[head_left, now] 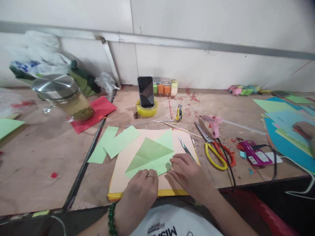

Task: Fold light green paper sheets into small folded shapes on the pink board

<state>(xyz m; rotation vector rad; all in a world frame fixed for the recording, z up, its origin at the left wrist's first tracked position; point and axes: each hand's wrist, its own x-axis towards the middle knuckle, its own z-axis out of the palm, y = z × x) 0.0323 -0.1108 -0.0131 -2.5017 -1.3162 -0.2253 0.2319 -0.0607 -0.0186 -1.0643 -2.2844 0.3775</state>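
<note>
A light green sheet of paper with creases lies partly folded on a stack of pale peach and yellow paper. At its near edge my left hand has curled fingers closed on the paper; a ring and a green bead bracelet show on that side. The fingers of my right hand are bent together at the sheet's right corner. Just beyond the right hand lies a slim craft knife. Two loose green strips overlap left of the sheet. My fingertips are partly hidden.
Scissors, a pink glue gun and a purple power strip lie to the right. A phone leans in a tape roll. A lidded glass jar stands left. Another person's hand rests on coloured paper.
</note>
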